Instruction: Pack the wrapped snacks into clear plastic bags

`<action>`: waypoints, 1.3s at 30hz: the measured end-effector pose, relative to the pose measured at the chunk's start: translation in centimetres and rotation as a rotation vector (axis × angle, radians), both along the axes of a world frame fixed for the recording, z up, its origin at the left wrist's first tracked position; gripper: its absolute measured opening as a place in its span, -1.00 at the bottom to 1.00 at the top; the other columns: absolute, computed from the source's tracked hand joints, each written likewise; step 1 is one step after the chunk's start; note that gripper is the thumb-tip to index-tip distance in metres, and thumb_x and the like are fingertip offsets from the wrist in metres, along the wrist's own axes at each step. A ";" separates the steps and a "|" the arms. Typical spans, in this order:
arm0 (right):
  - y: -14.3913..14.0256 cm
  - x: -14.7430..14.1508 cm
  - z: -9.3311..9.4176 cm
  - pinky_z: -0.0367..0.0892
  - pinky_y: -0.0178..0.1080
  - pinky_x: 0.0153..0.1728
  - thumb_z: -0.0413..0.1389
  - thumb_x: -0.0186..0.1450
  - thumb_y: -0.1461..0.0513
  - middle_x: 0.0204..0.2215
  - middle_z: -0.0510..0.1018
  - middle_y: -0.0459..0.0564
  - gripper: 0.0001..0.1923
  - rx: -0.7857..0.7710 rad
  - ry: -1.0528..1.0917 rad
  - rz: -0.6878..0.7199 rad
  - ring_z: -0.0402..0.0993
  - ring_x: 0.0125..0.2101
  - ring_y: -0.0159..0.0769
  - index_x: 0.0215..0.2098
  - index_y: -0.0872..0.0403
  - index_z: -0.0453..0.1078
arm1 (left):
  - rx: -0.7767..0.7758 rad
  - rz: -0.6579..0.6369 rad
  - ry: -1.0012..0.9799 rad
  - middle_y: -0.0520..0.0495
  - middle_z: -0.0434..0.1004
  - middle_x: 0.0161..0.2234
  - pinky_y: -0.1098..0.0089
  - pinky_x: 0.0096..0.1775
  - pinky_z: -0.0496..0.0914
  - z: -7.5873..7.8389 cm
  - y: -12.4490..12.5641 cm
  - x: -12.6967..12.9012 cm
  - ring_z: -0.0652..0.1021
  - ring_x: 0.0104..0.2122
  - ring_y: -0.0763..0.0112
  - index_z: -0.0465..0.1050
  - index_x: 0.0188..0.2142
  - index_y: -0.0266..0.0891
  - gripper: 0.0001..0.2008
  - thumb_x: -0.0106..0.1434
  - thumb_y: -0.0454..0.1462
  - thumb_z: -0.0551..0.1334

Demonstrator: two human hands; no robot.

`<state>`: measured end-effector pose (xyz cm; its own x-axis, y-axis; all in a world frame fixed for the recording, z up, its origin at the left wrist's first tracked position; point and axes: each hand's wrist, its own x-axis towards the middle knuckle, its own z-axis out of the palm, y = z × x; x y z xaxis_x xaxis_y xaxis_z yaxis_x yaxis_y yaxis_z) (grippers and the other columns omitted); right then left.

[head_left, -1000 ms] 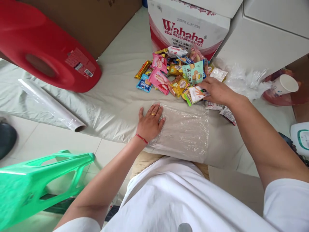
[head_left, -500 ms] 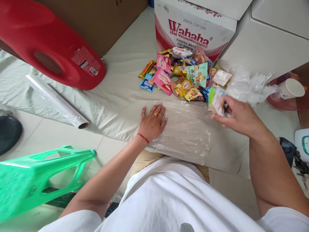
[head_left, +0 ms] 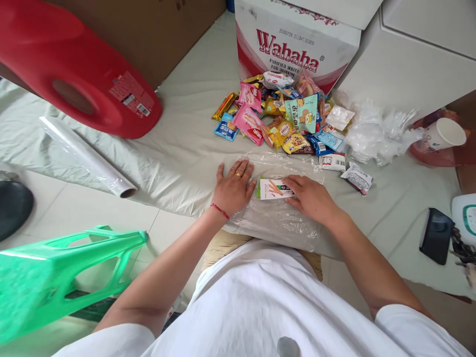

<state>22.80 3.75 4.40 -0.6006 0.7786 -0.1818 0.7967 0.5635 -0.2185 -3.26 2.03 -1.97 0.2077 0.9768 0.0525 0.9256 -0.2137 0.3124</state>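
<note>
Right hand (head_left: 310, 198) has its fingers flat on a small white snack packet (head_left: 275, 189), pinning it onto the clear plastic sheet (head_left: 286, 218) at the near edge of the cloth-covered tabletop (head_left: 178, 148). Left hand (head_left: 234, 191) is spread open, palm down, holding the sheet's left end; packet sits just beside its fingertips.

Handling, my read: packet is light, flat, slick film, likely brittle sticks inside, so pinch by an end seal and don't press the middle. Sheet is thin, floppy, clingy and wrinkles easily; hold it by an edge or corner and keep one palm on it or it shifts.

Snack pile (head_left: 286, 116) lies farther back, in front of the Wahaha box (head_left: 293, 44). Film roll (head_left: 87, 156) well apart on the left.
</note>
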 end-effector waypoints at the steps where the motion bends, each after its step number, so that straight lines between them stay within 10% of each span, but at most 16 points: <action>1: 0.1 0.5 0.2 0.46 0.02 0.06 0.09 0.45 0.19 0.28 0.46 0.15 -0.54 0.012 0.036 0.006 0.48 0.15 0.05 0.30 0.02 0.40 | 0.000 0.002 -0.001 -0.22 0.15 0.48 -0.26 0.44 -0.17 0.0 0.0 0.0 0.20 0.46 0.07 0.19 0.44 -0.16 -0.41 0.52 -0.06 -0.09; 9: 4.0 2.5 1.7 0.43 -0.21 -0.25 -0.05 0.53 -0.02 -0.14 0.68 0.00 -0.51 -0.256 0.460 -0.054 0.56 -0.28 -0.20 0.20 0.00 0.53 | -0.005 -0.003 -0.007 -0.22 0.16 0.47 -0.26 0.43 -0.16 0.0 0.0 -0.1 0.21 0.46 0.04 0.20 0.44 -0.15 -0.41 0.52 -0.06 -0.08; 17: 3.2 -0.8 -1.3 0.26 0.08 0.13 -0.02 0.51 0.04 0.16 0.52 0.18 -0.52 -0.001 0.167 -0.009 0.33 0.08 0.07 0.23 0.05 0.51 | -0.004 -0.010 0.000 -0.21 0.13 0.48 -0.25 0.43 -0.18 0.0 0.0 -0.1 0.20 0.46 0.06 0.18 0.45 -0.15 -0.42 0.52 -0.11 -0.09; 27: 1.6 -0.8 -2.3 0.26 0.15 0.21 0.26 0.34 0.14 0.18 0.51 0.20 -0.36 -0.074 0.218 -0.010 0.28 0.18 0.15 0.35 0.08 0.35 | -0.007 -0.013 -0.021 -0.20 0.16 0.48 -0.25 0.44 -0.19 0.2 0.0 -0.2 0.20 0.46 0.06 0.18 0.45 -0.14 -0.42 0.51 -0.09 -0.08; 34: 3.2 3.5 -2.1 0.44 0.01 0.06 0.30 0.27 -0.01 0.14 0.56 0.08 -0.33 -0.126 0.774 -0.484 0.52 0.04 -0.06 0.30 -0.04 0.36 | -0.010 -0.003 -0.028 -0.20 0.16 0.48 -0.25 0.44 -0.18 0.2 0.0 -0.1 0.20 0.46 0.04 0.20 0.44 -0.14 -0.42 0.52 -0.07 -0.09; 39: 3.4 3.6 -0.5 0.43 0.01 0.06 0.34 0.23 0.01 0.09 0.58 0.06 -0.33 -0.056 0.744 -0.454 0.52 0.01 -0.05 0.26 -0.04 0.39 | -0.015 0.007 -0.017 -0.20 0.16 0.48 -0.25 0.44 -0.18 0.3 0.0 0.0 0.20 0.46 0.06 0.20 0.44 -0.14 -0.41 0.52 -0.07 -0.09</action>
